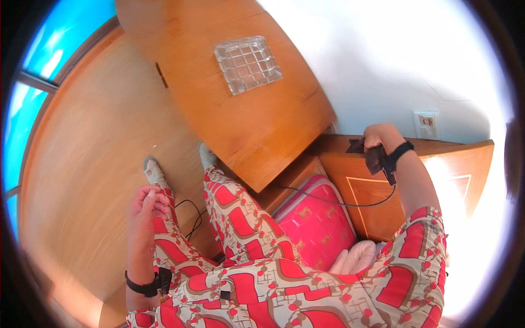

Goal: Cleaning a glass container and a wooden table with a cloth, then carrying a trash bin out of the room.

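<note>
My right hand (381,136) is bent at the wrist over the top of a wooden cabinet (447,151) by the wall. Its fingers grip a dark brown cloth (374,160), part of which touches the cabinet top. A black strap with a small device circles that wrist, and a thin cable (346,203) runs from it. My left hand (149,203) hangs in the air above my leg, fingers loosely curled with nothing visible in them. Another strapped device (158,283) is on the left wrist.
A wooden table (246,131) juts towards me, bearing a square clear glass tray (249,64). Between table and cabinet is a pink patterned padded item (316,225), with a pale pink fabric bundle (356,256) beside it. A wall socket (426,125) sits above the cabinet. Wooden floor (94,164) lies left.
</note>
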{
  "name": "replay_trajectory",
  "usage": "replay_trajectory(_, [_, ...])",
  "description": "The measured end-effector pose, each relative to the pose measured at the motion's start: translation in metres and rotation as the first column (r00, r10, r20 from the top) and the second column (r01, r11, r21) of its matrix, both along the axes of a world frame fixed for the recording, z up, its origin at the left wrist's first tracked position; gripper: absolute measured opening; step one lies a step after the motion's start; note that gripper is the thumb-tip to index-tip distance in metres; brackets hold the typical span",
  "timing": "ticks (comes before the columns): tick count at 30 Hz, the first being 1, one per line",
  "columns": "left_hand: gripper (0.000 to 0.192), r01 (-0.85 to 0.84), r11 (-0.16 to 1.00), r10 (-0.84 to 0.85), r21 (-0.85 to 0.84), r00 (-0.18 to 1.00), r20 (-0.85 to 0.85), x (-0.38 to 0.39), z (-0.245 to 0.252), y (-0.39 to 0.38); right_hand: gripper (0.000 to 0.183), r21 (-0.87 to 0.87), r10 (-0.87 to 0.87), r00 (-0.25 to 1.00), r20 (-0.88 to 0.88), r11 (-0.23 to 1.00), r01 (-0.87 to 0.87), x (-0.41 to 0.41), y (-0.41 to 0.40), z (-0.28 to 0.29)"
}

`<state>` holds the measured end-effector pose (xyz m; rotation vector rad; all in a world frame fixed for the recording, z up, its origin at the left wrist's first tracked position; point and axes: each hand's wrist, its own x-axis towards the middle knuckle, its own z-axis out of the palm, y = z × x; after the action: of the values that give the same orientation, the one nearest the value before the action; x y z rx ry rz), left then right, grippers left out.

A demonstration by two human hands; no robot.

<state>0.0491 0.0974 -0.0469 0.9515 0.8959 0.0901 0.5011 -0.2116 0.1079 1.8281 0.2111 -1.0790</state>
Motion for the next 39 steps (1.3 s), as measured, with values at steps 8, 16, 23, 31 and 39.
replay_trajectory(8, [0.02,0.057,0.998,-0.056,-0.007,0.997,0.052,0.008,0.018,-0.016,0.034,0.76,0.074,0.982,0.176,0.624,-0.183,-0.061,0.017,0.027])
replay_trajectory(16, [0.022,0.264,0.964,-0.259,-0.018,0.957,0.132,-0.006,0.051,-0.062,0.039,0.872,-0.367,0.797,-0.48,-0.3,0.387,-0.146,0.033,0.003])
replay_trajectory(23, [0.037,0.329,0.941,-0.338,0.08,0.931,0.137,-0.029,0.059,-0.099,0.036,0.609,-0.338,0.553,-0.762,-0.665,0.433,-0.2,0.028,-0.033])
replay_trajectory(31, [0.063,-0.029,0.926,-0.142,0.375,0.897,0.42,0.042,0.047,-0.109,0.058,0.605,-0.196,0.715,-0.672,-0.702,0.376,-0.287,0.1,-0.072])
replay_trajectory(39, [0.044,-0.157,0.93,0.266,-0.331,0.911,0.316,0.014,0.02,-0.057,0.04,0.707,-0.35,0.756,-0.553,-0.677,0.204,-0.201,0.076,-0.111])
